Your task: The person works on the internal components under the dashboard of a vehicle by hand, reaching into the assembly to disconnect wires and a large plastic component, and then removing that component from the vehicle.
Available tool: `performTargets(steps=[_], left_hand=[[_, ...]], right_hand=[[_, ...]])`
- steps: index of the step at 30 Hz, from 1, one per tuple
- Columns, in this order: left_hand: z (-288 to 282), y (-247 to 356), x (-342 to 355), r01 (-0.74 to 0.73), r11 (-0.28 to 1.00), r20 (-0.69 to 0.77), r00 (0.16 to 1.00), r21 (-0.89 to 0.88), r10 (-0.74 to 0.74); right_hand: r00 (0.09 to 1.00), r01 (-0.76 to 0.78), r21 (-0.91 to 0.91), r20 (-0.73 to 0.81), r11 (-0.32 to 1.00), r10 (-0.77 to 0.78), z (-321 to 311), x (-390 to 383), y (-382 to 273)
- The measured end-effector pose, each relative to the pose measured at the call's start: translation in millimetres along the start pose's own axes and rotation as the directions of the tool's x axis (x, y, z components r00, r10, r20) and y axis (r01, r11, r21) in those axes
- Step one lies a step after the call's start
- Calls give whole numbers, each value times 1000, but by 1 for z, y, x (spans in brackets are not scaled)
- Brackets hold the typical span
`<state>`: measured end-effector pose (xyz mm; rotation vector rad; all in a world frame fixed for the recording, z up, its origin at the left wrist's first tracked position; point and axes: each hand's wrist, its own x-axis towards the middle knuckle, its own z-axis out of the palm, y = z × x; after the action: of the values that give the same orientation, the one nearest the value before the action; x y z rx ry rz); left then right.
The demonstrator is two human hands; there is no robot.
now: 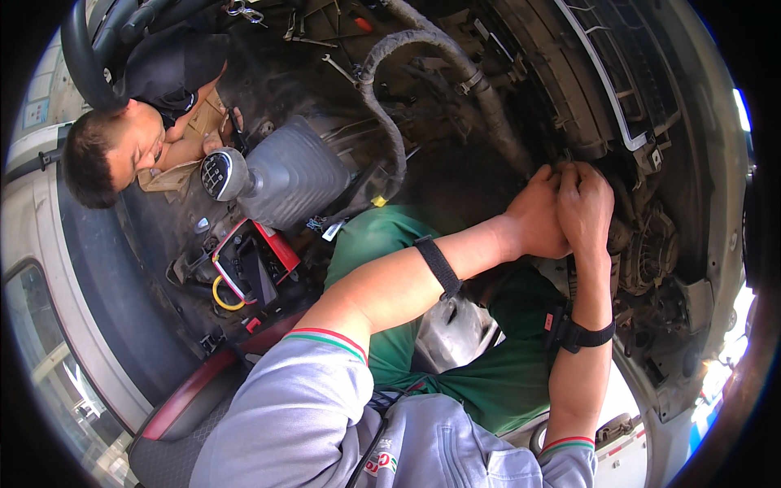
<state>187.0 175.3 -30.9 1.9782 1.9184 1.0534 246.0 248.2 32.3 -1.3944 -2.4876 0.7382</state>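
Both of my hands are pressed together at the lower edge of the stripped dash, right of centre. My left hand (538, 215) has its fingers curled in, with its fingertips against those of my right hand. My right hand (587, 203) is closed in a pinch beside it. Whatever lies between the fingers is hidden or too small to name. Just above the fingertips is the dark dash housing (569, 122). A thick wrapped hose (496, 122) runs down close to my left hand. Right of my right hand sits a round dark blower-like unit (651, 244).
A gear lever knob (218, 176) tops a ribbed grey boot (293, 175) left of centre. A red-edged open box (256, 260) lies near the seat (183, 415). A wrench (338, 69) lies on the dark floor. A co-worker (122, 146) leans in below the steering wheel (81, 57).
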Motion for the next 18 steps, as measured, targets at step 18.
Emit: performTargets(steps=[18], left_hand=[[-7,1,3,27,999,120,992,34,-31]], right_hand=[[994,62,-27,-90,998,-64,10,0,12]])
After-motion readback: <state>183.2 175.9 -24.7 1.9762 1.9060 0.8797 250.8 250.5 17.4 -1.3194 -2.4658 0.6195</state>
